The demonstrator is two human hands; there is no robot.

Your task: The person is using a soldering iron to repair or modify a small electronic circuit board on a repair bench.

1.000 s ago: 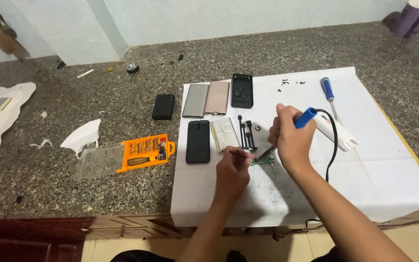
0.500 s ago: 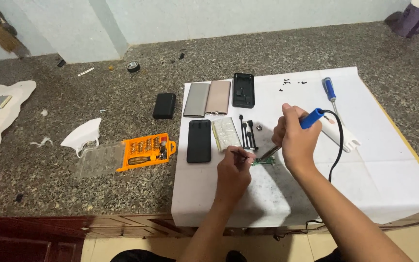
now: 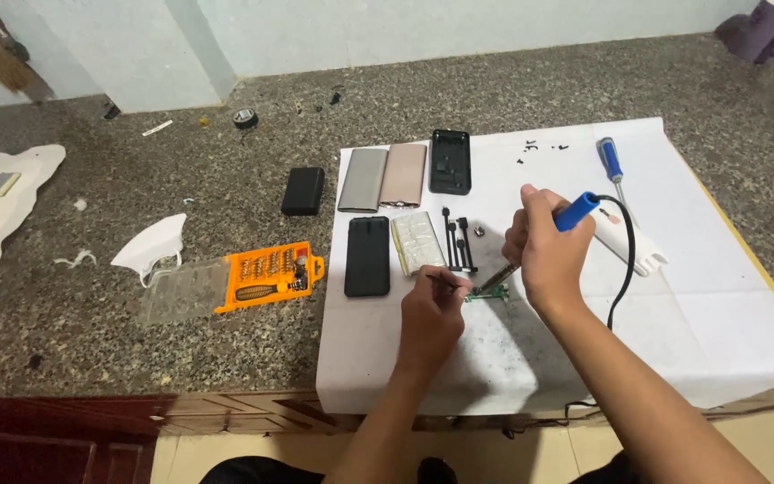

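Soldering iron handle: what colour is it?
Blue, on the soldering iron in the right hand; head view.

An orange screwdriver-bit case (image 3: 266,276) with a clear hinged lid (image 3: 183,290) lay open on the speckled stone counter (image 3: 181,350), at about nine o'clock from the hands. A black phone with a dark, unlit screen (image 3: 367,256) lay flat on the white paper sheet (image 3: 718,323), at ten o'clock from the hands. A small black rectangular box-like item (image 3: 303,191) sat on the counter just off the sheet's left edge, at eleven o'clock of that phone. No labels or signs could be made out.
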